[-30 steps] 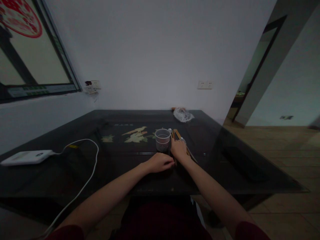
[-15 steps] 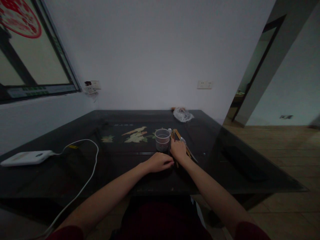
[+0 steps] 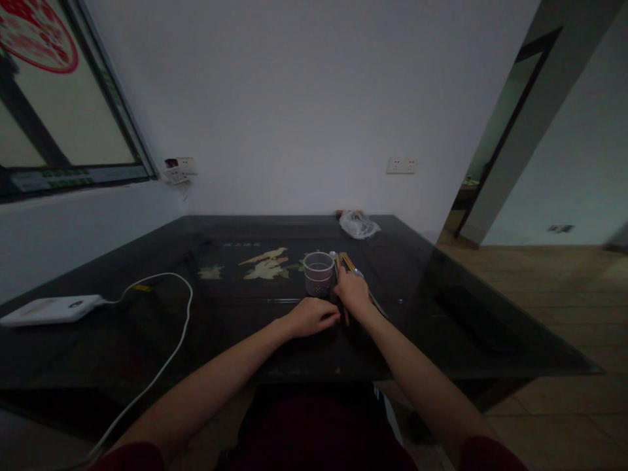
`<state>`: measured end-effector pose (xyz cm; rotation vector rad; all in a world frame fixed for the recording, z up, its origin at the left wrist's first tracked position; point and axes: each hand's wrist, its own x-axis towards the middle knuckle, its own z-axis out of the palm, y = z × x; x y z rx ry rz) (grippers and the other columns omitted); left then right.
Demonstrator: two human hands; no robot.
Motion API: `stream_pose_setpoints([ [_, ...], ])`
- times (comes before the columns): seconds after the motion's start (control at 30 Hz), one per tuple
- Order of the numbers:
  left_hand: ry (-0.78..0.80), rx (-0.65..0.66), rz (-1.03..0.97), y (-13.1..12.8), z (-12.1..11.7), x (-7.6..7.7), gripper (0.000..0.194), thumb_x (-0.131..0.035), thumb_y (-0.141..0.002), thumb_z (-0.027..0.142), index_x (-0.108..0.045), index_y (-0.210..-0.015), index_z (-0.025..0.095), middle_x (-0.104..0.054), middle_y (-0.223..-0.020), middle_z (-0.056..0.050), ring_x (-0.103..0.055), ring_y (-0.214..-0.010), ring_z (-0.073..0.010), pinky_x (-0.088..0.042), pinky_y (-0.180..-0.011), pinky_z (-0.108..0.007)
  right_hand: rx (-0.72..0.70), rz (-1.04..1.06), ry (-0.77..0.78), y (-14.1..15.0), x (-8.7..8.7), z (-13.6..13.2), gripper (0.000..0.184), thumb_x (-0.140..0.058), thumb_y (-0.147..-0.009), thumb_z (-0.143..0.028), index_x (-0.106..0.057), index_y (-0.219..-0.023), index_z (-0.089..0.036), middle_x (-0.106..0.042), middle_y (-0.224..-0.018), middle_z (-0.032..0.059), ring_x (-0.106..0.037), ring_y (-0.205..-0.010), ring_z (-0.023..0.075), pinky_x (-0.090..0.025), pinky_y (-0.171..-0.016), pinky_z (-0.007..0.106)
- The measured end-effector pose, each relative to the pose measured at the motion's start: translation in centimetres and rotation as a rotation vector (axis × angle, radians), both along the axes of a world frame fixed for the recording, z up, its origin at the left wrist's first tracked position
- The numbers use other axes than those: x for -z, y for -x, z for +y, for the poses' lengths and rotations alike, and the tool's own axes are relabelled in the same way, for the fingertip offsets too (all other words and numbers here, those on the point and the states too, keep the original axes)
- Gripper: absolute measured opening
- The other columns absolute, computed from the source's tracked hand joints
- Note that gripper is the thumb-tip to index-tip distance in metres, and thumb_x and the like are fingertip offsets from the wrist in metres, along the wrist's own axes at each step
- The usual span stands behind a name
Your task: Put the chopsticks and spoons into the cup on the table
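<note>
My right hand [image 3: 353, 291] lies over a small bundle of chopsticks [image 3: 350, 261] and spoons, its fingers closed on a chopstick. One chopstick's end shows below the hand, near my left fingertips. A spoon's round bowl [image 3: 333, 255] peeks out at the far left of the bundle, and another spoon [image 3: 358, 273] lies at its right, its handle running toward me. Just left of the bundle stands an upright grey cup-shaped holder [image 3: 318, 275] with small holes low in its wall. My left hand [image 3: 314, 317] rests on the table in front of the holder, fingers curled, with nothing visible in it.
The dark table [image 3: 235, 327] has a flower-and-bird picture on its top. A crumpled clear plastic bag [image 3: 359, 224] lies at the back. On the left is a white power bank [image 3: 52, 309] with a white cable [image 3: 189, 301]. A dark flat object [image 3: 478, 320] lies on the right.
My right hand has shifted slightly and its fingers have drawn in around a chopstick. The left hand and the holder stay nearly where they were.
</note>
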<state>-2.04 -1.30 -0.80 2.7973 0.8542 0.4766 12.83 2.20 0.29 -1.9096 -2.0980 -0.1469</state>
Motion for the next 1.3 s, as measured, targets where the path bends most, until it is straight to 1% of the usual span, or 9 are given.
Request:
stream_pose_setpoints([
  [0.17,0.085,-0.068,-0.098,0.0,0.1,0.3,0.022,-0.044,-0.088,0.024,-0.065,-0.084,0.018,-0.068,-0.078,-0.002,-0.061,-0.071,-0.013,-0.041,-0.065,-0.02,-0.034,0.323,-0.062,-1.7,-0.6,0.8,0.022,-0.052,-0.077,-0.02,-0.053,-0.099,-0.019,-0.066,-0.086,0.0071,-0.063,-0.078,0.0214,-0.041,-0.064,0.028],
  [0.3,0.205,-0.116,-0.236,-0.1,0.2,0.4,0.022,-0.045,-0.087,0.024,-0.066,-0.085,0.017,-0.066,-0.074,-0.002,-0.059,-0.067,-0.0117,-0.041,-0.064,-0.02,-0.166,0.743,-0.191,-2.4,-0.3,1.9,0.017,-0.053,-0.074,-0.025,-0.053,-0.09,-0.02,-0.059,-0.068,-0.0015,-0.058,-0.063,0.0154,-0.041,-0.062,0.026],
  [0.43,0.412,-0.15,-0.452,-0.5,0.4,0.7,0.027,-0.042,-0.089,0.031,-0.063,-0.096,0.015,-0.064,-0.072,-0.002,-0.057,-0.062,-0.0111,-0.044,-0.061,-0.021,-0.359,1.173,-0.232,-1.8,-0.2,2.4,0.021,-0.057,-0.071,-0.033,-0.051,-0.085,-0.019,-0.057,-0.071,-0.0014,-0.055,-0.062,0.0134,-0.043,-0.06,0.025],
  [0.53,0.611,-0.13,-0.646,-0.8,0.6,1.0,0.034,-0.041,-0.09,0.039,-0.058,-0.104,0.013,-0.064,-0.079,-0.004,-0.059,-0.064,-0.0118,-0.047,-0.061,-0.023,-0.439,1.36,-0.252,-1.0,-0.5,1.8,0.023,-0.06,-0.07,-0.034,-0.049,-0.084,-0.019,-0.055,-0.076,-0.0009,-0.055,-0.065,0.0125,-0.044,-0.061,0.024],
  [0.63,0.727,-0.115,-0.791,-1.1,0.7,0.9,0.039,-0.046,-0.087,0.044,-0.055,-0.109,0.013,-0.064,-0.084,-0.006,-0.061,-0.07,-0.0142,-0.048,-0.061,-0.024,-0.476,1.427,-0.291,0.0,-0.7,0.6,0.022,-0.06,-0.072,-0.032,-0.048,-0.086,-0.02,-0.054,-0.079,-0.001,-0.054,-0.068,0.0119,-0.043,-0.062,0.023],
  [0.77,0.72,-0.14,-0.91,-1.2,0.4,0.3,0.04,-0.059,-0.079,0.044,-0.056,-0.105,0.013,-0.064,-0.089,-0.006,-0.061,-0.079,-0.0173,-0.049,-0.064,-0.026,-0.545,1.422,-0.331,1.2,-0.8,-0.8,0.017,-0.059,-0.075,-0.027,-0.048,-0.087,-0.021,-0.051,-0.08,-0.002,-0.051,-0.066,0.0103,-0.042,-0.061,0.022],
  [0.9,0.731,-0.131,-0.973,-1.1,0.2,-0.3,0.035,-0.066,-0.074,0.039,-0.057,-0.096,0.013,-0.063,-0.092,-0.007,-0.06,-0.084,-0.0173,-0.049,-0.07,-0.027,-0.553,1.412,-0.345,1.8,-0.8,-1.5,0.015,-0.059,-0.076,-0.026,-0.048,-0.085,-0.021,-0.049,-0.078,-0.0026,-0.048,-0.063,0.0094,-0.04,-0.058,0.021],
  [1.13,0.796,-0.152,-1.047,-1.1,0.3,-0.3,0.039,-0.072,-0.068,0.04,-0.055,-0.091,0.013,-0.063,-0.077,-0.002,-0.06,-0.073,-0.0132,-0.047,-0.069,-0.026,-0.539,1.396,-0.296,1.8,-1.2,-2.1,0.016,-0.059,-0.076,-0.03,-0.049,-0.084,-0.021,-0.05,-0.076,-0.0022,-0.049,-0.062,0.0102,-0.041,-0.056,0.021],
  [1.3,0.784,-0.166,-1.006,-0.9,0.4,-0.3,0.04,-0.07,-0.07,0.041,-0.055,-0.095,0.013,-0.063,-0.075,-0.002,-0.061,-0.071,-0.013,-0.048,-0.071,-0.027,-0.514,1.367,-0.261,1.8,-1.3,-2.1,0.019,-0.058,-0.076,-0.034,-0.047,-0.085,-0.021,-0.05,-0.077,-0.0012,-0.049,-0.063,0.011,-0.043,-0.057,0.022],
])
